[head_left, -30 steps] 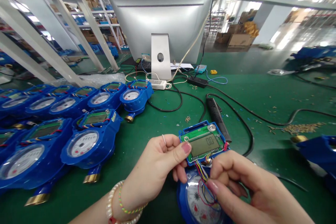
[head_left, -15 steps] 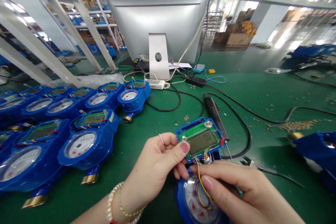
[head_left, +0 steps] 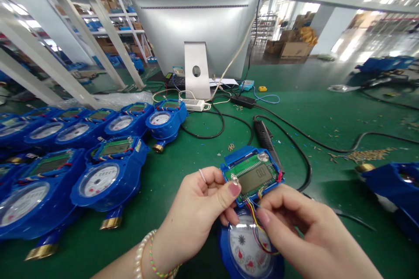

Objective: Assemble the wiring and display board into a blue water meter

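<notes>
A green circuit board with a grey display point(head_left: 257, 178) sits in a blue housing above a blue water meter point(head_left: 245, 244) with a round white dial. My left hand point(head_left: 204, 202) pinches the housing's left edge, thumb on top near a clear round part. Red, yellow and dark wires point(head_left: 257, 222) loop from the board's lower edge over the dial. My right hand point(head_left: 294, 222) has thumb and index finger closed on these wires at the board's lower right corner. A black power screwdriver point(head_left: 265, 137) lies just behind the board.
Rows of blue meters point(head_left: 108, 174) stand at the left. A large monitor point(head_left: 196, 30) rises at the back, with cables and a white adapter point(head_left: 194, 104) near its foot. Loose screws point(head_left: 368, 155) and another blue meter point(head_left: 393, 187) are at the right.
My right hand has moved up to the board's lower right corner, drawing the wires rightward. The board has shifted slightly right, and more of the dial shows.
</notes>
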Demonstrator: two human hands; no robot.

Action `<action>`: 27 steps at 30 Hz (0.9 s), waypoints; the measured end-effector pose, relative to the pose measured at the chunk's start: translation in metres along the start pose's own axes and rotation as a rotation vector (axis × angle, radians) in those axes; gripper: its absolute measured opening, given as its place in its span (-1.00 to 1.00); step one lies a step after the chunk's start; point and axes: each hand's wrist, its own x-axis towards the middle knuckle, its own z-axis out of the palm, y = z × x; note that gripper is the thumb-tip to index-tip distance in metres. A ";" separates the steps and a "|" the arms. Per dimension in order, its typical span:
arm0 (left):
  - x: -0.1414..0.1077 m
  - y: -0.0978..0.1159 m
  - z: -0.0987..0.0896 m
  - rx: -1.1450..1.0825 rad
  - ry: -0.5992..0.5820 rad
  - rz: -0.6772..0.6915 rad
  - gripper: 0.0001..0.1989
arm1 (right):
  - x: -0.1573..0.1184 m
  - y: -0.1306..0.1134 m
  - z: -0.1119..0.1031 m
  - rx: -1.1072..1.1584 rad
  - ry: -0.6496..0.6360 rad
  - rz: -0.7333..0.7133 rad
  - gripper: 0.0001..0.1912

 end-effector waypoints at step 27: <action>0.003 0.012 -0.002 -0.141 0.027 -0.056 -0.63 | 0.000 -0.007 -0.007 -0.457 0.150 -0.248 -0.72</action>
